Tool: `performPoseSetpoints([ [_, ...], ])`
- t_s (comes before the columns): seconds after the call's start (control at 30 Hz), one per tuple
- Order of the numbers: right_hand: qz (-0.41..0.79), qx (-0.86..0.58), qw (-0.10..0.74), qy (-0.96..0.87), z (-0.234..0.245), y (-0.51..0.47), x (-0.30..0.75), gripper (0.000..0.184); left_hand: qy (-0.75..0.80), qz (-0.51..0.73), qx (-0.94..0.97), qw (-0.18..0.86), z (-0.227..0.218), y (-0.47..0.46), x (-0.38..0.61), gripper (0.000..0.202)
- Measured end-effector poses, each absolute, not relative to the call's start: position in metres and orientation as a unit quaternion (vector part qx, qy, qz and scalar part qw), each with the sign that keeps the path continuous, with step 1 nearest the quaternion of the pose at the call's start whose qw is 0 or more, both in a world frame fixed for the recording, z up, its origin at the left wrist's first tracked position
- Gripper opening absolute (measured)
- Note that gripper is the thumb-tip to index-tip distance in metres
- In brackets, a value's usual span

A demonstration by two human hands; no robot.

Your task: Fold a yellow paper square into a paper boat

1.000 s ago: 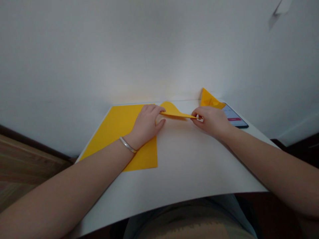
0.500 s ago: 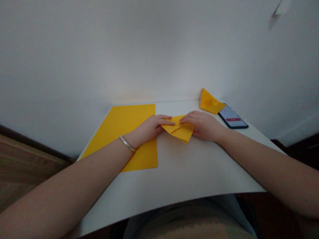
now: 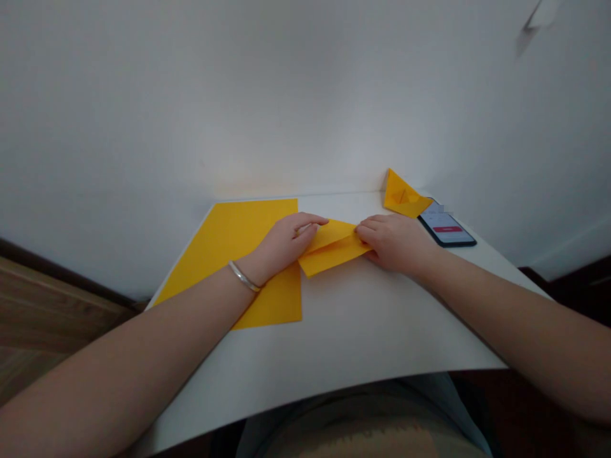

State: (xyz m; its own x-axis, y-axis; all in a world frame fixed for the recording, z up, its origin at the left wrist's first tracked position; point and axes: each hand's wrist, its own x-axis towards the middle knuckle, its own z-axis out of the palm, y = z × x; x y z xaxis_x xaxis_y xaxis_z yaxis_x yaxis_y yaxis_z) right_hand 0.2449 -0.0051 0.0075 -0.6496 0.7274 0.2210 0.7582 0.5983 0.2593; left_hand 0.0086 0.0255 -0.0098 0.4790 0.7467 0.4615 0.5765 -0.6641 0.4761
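Between my hands is a piece of folded yellow paper (image 3: 329,253), with a fold line running across it and its lower flap lifted a little. My right hand (image 3: 394,240) pinches its right end, the fingertips curled over the edge. At the paper's left end is my left hand (image 3: 291,240), thumb and forefinger closed around that side; its other fingers are hidden. A silver bangle (image 3: 244,276) circles my left wrist. Under my left forearm lies a flat yellow sheet (image 3: 229,232).
A folded yellow paper boat (image 3: 405,197) stands at the back right, against the phone (image 3: 446,229) with its screen lit. The white table (image 3: 363,331) meets a pale wall (image 3: 305,95) at the back. Wooden furniture (image 3: 52,318) is at the left.
The folded paper has turned, so its lower corner now points to the left instead of the right. My left fingers have drawn back toward its left end; my right hand has shifted slightly right.
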Motion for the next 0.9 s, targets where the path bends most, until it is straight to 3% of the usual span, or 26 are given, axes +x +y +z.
performPoseSetpoints([
  [0.13,-0.161,-0.455,0.022,-0.876,0.008,-0.011,0.240,0.013,0.360,0.214,0.900,0.122,-0.005,0.018,0.013,0.034],
  [0.33,-0.152,-0.460,0.026,-0.874,0.010,-0.017,0.235,0.018,0.320,0.099,0.941,-0.042,0.003,0.001,0.022,0.052],
  [0.47,-0.125,-0.454,0.033,-0.881,0.009,-0.015,0.237,0.024,0.329,0.078,0.937,-0.082,0.002,-0.003,0.022,0.048],
  [0.9,0.015,-0.352,0.093,-0.931,0.001,0.003,0.254,0.042,0.313,0.097,0.943,-0.065,-0.008,0.001,0.021,0.052],
])
